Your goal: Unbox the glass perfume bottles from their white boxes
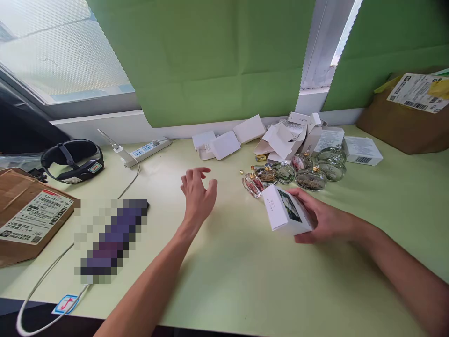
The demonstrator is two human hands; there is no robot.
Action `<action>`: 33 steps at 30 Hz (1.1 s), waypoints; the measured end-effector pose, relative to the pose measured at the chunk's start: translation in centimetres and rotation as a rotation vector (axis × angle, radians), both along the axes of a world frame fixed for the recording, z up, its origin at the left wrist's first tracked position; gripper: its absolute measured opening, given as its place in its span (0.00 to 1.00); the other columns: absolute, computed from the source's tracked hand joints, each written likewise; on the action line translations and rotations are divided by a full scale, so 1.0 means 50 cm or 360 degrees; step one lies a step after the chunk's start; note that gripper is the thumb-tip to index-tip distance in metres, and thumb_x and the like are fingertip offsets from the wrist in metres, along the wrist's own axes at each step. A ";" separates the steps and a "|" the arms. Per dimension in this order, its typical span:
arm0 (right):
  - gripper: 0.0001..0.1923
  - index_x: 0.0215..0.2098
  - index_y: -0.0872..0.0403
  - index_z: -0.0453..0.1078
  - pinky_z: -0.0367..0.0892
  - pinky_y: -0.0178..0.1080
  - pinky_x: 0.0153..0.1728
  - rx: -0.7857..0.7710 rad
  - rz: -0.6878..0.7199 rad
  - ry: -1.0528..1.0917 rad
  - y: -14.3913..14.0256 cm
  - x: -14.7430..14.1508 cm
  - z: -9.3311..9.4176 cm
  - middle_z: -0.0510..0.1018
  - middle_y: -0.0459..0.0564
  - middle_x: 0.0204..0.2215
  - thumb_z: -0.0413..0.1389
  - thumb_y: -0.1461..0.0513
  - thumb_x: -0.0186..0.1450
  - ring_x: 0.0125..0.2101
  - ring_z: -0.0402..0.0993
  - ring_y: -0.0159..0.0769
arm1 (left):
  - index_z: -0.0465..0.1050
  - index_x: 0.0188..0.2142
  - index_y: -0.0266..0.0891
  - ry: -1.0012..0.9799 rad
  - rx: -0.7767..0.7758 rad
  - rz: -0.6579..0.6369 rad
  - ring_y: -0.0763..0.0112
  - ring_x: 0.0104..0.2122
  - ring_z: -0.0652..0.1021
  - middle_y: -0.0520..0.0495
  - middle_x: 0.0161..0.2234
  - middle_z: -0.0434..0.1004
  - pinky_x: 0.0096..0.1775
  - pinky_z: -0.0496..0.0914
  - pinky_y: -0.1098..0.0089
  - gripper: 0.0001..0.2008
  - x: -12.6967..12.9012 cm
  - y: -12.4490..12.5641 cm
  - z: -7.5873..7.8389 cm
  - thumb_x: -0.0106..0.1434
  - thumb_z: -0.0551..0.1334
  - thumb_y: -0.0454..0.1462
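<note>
Your right hand grasps a white box by its right-hand end, fingers on the far side and thumb on the near side. The box shows a dark picture and is somewhat tilted; whether it touches the counter, I cannot tell. Your left hand is at nine o'clock from the box, well apart from it. Its fingers are loosely curled, and I see nothing inside them.

From the box, the round glass bottles are grouped between eleven and two o'clock, and the nearest ones lie just beside it. At twelve o'clock, behind the bottles, you have a heap of opened cartons. Some white packs lie between ten and eleven o'clock. At two o'clock there is a closed carton, and farther in this direction stands a brown parcel.

From your left hand, a power strip is at ten o'clock. At eight o'clock lies a phone, blurred into squares, with a white cable at its lower end.
</note>
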State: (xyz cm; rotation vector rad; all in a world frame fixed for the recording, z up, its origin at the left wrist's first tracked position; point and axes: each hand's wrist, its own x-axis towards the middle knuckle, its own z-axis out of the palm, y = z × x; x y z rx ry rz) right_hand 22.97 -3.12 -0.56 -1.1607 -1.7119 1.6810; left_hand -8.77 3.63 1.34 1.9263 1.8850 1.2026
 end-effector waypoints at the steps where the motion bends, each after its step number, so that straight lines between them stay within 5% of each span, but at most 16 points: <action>1: 0.49 0.66 0.43 0.49 0.73 0.42 0.48 0.0017 0.0000 -0.0019 -0.001 -0.003 0.003 0.71 0.51 0.54 0.72 0.57 0.54 0.53 0.72 0.47 | 0.69 0.42 0.42 0.0060 -0.0213 0.0096 0.53 0.50 0.69 0.42 0.43 0.68 0.54 0.63 0.48 0.09 -0.007 0.016 -0.006 0.61 0.57 0.36; 4: 0.50 0.66 0.43 0.48 0.74 0.43 0.47 0.0082 -0.0040 -0.0118 -0.008 -0.015 0.009 0.71 0.52 0.55 0.71 0.56 0.54 0.52 0.73 0.47 | 0.67 0.42 0.43 -0.0012 -0.0432 0.0136 0.53 0.53 0.67 0.42 0.45 0.67 0.57 0.60 0.48 0.08 -0.006 0.062 -0.024 0.62 0.57 0.36; 10: 0.46 0.63 0.42 0.51 0.77 0.44 0.43 0.0323 -0.0134 -0.0298 -0.016 -0.039 0.002 0.73 0.51 0.51 0.71 0.53 0.54 0.49 0.75 0.48 | 0.62 0.55 0.45 -0.0494 -0.0059 0.0049 0.60 0.57 0.67 0.40 0.54 0.64 0.56 0.64 0.56 0.15 0.068 0.087 -0.019 0.70 0.52 0.40; 12: 0.46 0.64 0.43 0.51 0.77 0.45 0.45 0.0394 -0.0175 -0.0298 -0.015 -0.041 -0.001 0.73 0.52 0.52 0.70 0.52 0.54 0.50 0.75 0.49 | 0.64 0.54 0.44 -0.0533 0.0213 -0.0271 0.62 0.51 0.70 0.42 0.50 0.66 0.53 0.67 0.59 0.14 0.076 0.052 -0.018 0.71 0.51 0.42; 14: 0.48 0.66 0.43 0.50 0.76 0.46 0.48 0.0416 -0.0169 -0.0289 -0.014 -0.039 -0.001 0.72 0.53 0.55 0.70 0.52 0.55 0.54 0.73 0.51 | 0.65 0.54 0.44 -0.0402 0.0267 -0.0919 0.62 0.48 0.72 0.42 0.49 0.68 0.50 0.69 0.60 0.18 0.072 0.005 -0.020 0.70 0.52 0.48; 16: 0.49 0.68 0.42 0.49 0.74 0.47 0.52 0.0412 -0.0119 -0.0260 -0.013 -0.036 0.000 0.68 0.54 0.60 0.70 0.53 0.55 0.58 0.69 0.53 | 0.59 0.63 0.44 -0.0269 0.0181 -0.1468 0.55 0.56 0.69 0.38 0.57 0.63 0.53 0.69 0.57 0.32 0.064 -0.037 -0.019 0.64 0.59 0.54; 18: 0.51 0.70 0.42 0.48 0.72 0.48 0.54 0.0419 -0.0086 -0.0224 -0.012 -0.036 0.003 0.65 0.53 0.64 0.70 0.53 0.56 0.61 0.67 0.53 | 0.50 0.68 0.45 -0.0155 0.0045 -0.1731 0.50 0.62 0.64 0.36 0.63 0.58 0.59 0.67 0.53 0.44 0.059 -0.060 -0.016 0.59 0.66 0.54; 25: 0.51 0.71 0.41 0.48 0.69 0.50 0.57 0.0522 -0.0085 -0.0275 -0.015 -0.036 0.023 0.64 0.54 0.65 0.69 0.51 0.56 0.62 0.65 0.54 | 0.54 0.69 0.50 0.0027 -0.0162 -0.1716 0.50 0.62 0.66 0.38 0.63 0.60 0.63 0.64 0.50 0.46 0.046 -0.047 -0.007 0.56 0.71 0.49; 30: 0.46 0.73 0.41 0.44 0.74 0.46 0.49 0.0246 -0.0046 -0.0145 -0.017 -0.022 0.032 0.66 0.56 0.63 0.62 0.49 0.64 0.61 0.65 0.55 | 0.69 0.61 0.48 -0.0283 -0.0476 -0.1518 0.62 0.46 0.75 0.39 0.54 0.66 0.46 0.76 0.61 0.32 0.047 -0.053 0.005 0.61 0.66 0.54; 33: 0.35 0.70 0.42 0.54 0.74 0.44 0.45 0.0036 -0.0055 -0.0094 -0.020 -0.025 0.039 0.71 0.55 0.58 0.55 0.46 0.68 0.54 0.71 0.50 | 0.77 0.49 0.43 -0.0444 -0.0651 -0.1469 0.68 0.37 0.76 0.42 0.48 0.69 0.37 0.76 0.66 0.25 0.056 -0.059 0.014 0.65 0.60 0.57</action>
